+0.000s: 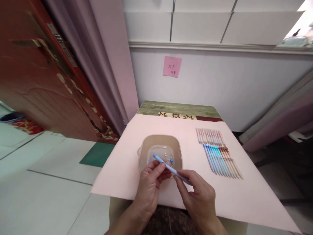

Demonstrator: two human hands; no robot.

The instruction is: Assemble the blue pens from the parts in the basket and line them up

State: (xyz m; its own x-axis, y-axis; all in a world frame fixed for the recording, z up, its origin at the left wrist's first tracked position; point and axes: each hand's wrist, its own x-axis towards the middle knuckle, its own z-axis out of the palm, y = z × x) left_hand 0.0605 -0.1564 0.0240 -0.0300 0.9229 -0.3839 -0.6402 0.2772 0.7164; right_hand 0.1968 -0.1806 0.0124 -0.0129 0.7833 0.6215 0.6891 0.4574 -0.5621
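A light-blue pen [173, 170] is held slantwise over the near edge of a beige plastic basin [144, 153]. My left hand [153, 181] pinches its upper barrel, just below the darker blue end. Lower down, my right hand [197, 192] grips the other end between thumb and fingers. Inside the basin lie a small blue part [171, 161] and several tiny pale pieces. To the right are a row of blue and brown pens [221, 163] and, behind it, a row of pens with reddish patterned barrels [210, 136].
Pale pink paper [122, 163] covers most of the table, whose green patterned top [178, 108] shows at the back. On the wall is a pink note [172, 66]. A red-brown door [49, 71] stands left, and curtains hang at both sides.
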